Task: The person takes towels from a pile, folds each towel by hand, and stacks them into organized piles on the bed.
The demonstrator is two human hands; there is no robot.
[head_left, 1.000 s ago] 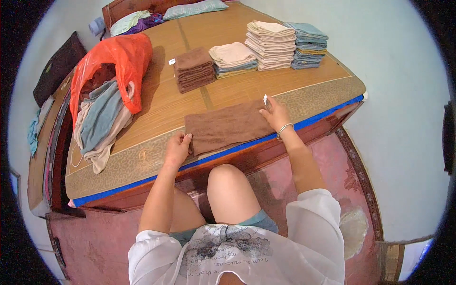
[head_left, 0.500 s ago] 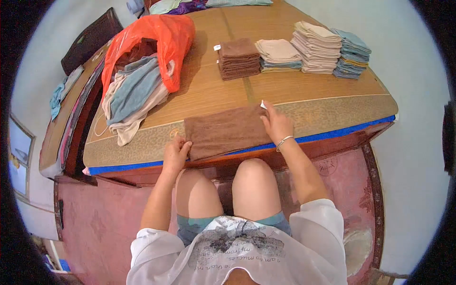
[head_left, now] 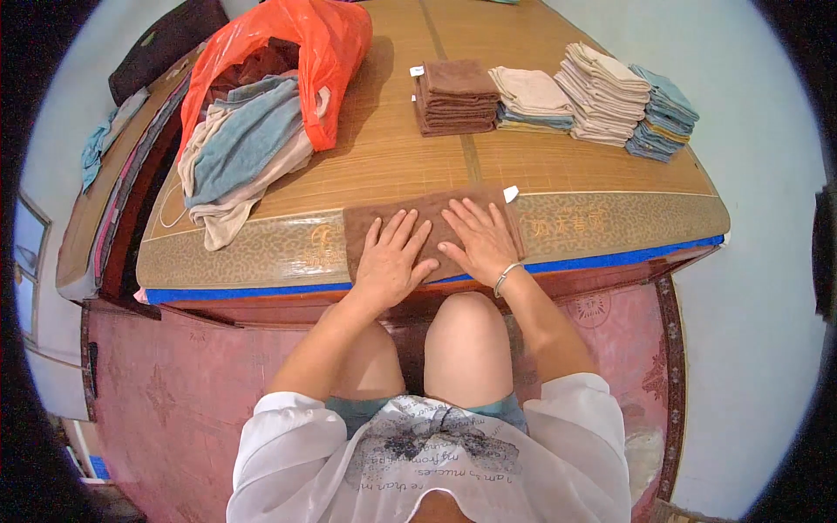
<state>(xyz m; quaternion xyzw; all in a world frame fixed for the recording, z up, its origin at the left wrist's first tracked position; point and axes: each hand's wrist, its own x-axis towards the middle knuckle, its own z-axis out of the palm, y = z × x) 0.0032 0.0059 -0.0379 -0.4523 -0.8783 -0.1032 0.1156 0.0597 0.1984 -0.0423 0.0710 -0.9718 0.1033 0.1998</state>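
Note:
A brown towel point(head_left: 436, 207) lies flat at the near edge of the mat-covered bed, with a small white tag point(head_left: 511, 193) at its far right corner. Resting palm down on its left part is my left hand point(head_left: 392, 260), fingers spread. My right hand point(head_left: 481, 241), with a silver bangle at the wrist, lies flat on the right part, its fingers also apart. Neither hand grips anything. Beyond the towel stands a stack of folded brown towels point(head_left: 453, 98), also tagged in white.
Right of the brown stack are a low beige-and-blue stack point(head_left: 534, 91), a taller beige stack point(head_left: 602, 94) and a blue stack point(head_left: 664, 113). On the left, a red plastic bag point(head_left: 336, 52) spills loose blue and beige cloths point(head_left: 244, 144) onto the bed mat point(head_left: 384, 139).
Both hands let go of the towel's edges and moved inward onto its top, fingers spreading. The towel now covers a narrower width. The view shifted slightly.

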